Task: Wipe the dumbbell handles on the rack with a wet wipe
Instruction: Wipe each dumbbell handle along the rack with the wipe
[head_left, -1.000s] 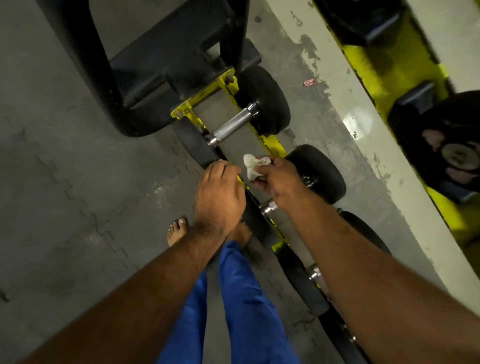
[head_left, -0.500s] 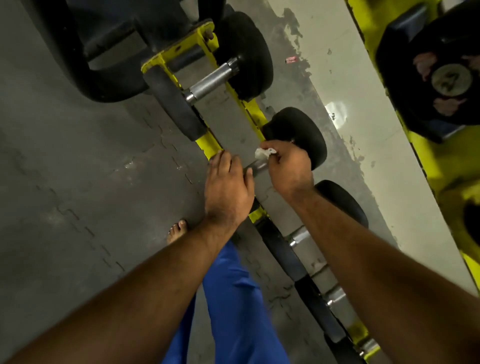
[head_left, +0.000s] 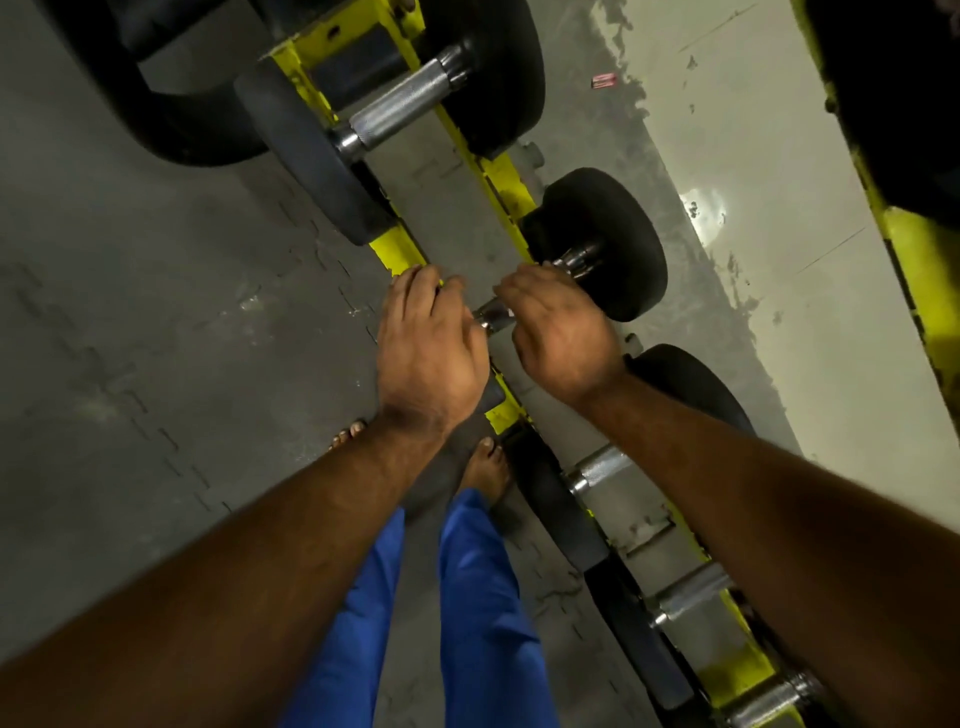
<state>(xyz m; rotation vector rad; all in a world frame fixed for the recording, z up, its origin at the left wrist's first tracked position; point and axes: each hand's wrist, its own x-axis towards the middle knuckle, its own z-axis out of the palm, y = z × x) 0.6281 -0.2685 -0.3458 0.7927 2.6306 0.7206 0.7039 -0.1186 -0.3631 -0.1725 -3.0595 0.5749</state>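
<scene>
Down on the low yellow rack (head_left: 506, 179), seen from the head camera, both hands are on the second dumbbell in the row. The left hand (head_left: 428, 345) is draped over the near weight head, fingers curled down across it and onto the rack rail, holding it. The right hand (head_left: 558, 322) is curled round the dumbbell handle (head_left: 491, 317), covering most of it; only a short chrome stretch shows between the two hands, plus the collar up by the far black weight head (head_left: 605, 241). A tiny sliver of white, the wet wipe (head_left: 511, 313), peeks out just under the right fingers, pressed against the handle; the rest of it is hidden in the grip.

One slot further up the rack sits a bigger dumbbell (head_left: 400, 117), its knurled chrome handle fully exposed between two large black heads. Nearer the person, more dumbbells (head_left: 597, 470) line the rack, chrome handles showing, partly hidden behind the right forearm.

Below the arms, blue trousers (head_left: 480, 597) and bare feet (head_left: 485, 465) stand on grey interlocking floor mats (head_left: 156, 338), toes right beside the rack's near rail. A small red scrap (head_left: 603, 80) lies on the floor beyond the rack, near the pale worn strip.
</scene>
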